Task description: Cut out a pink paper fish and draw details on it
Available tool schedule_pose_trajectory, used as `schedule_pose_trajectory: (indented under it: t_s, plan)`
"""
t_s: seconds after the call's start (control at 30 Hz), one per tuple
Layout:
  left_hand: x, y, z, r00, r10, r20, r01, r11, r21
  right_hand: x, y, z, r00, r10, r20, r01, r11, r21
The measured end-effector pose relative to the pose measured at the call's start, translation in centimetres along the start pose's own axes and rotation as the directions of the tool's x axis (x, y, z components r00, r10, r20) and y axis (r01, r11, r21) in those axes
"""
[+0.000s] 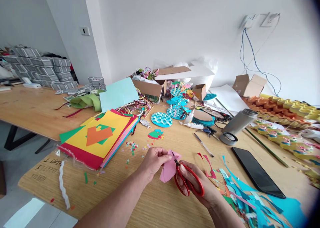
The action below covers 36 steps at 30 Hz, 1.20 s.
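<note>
My left hand (155, 162) pinches the upper left edge of a piece of pink paper (168, 172) above the table. Drawn lines show faintly on the paper. My right hand (197, 181) is closed round the red handles of a pair of scissors (188, 184), with fingers through the loops. The dark blades lie against the paper, close to my left fingertips. Just beyond my hands sits a green, blue and red paper cut-out (156, 134). Small confetti-like bits (132, 145) are scattered left of it.
Coloured paper sheets (75, 144) are stacked at left. To the right lie a black phone (257, 171), blue paper scraps (240, 188), a pen (203, 144) and a metal flask (238, 123). Glue bottles (193, 125) and wavy blue discs (161, 120) stand farther back, before cardboard boxes (150, 87).
</note>
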<state>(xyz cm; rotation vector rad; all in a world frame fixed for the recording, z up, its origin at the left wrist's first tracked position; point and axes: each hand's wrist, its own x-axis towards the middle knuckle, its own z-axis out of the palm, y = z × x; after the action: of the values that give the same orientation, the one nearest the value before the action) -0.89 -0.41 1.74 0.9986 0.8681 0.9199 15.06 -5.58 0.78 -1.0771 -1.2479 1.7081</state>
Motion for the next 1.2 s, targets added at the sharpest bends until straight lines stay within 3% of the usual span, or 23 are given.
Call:
schedule_pose_trajectory:
  t_s: [0.77, 1.2]
  plan:
    - [0.08, -0.21, -0.06, 0.999, 0.015, 0.045, -0.017, 0.999, 0.038, 0.04, -0.06, 0.22, 1.000, -0.020, 0.008, 0.020, 0.999, 0.025]
    - [0.19, -0.43, -0.22, 0.998, 0.008, 0.065, -0.009, 1.000, 0.021, -0.09, -0.35, 0.37, 0.999, -0.034, -0.006, 0.034, 0.998, -0.043]
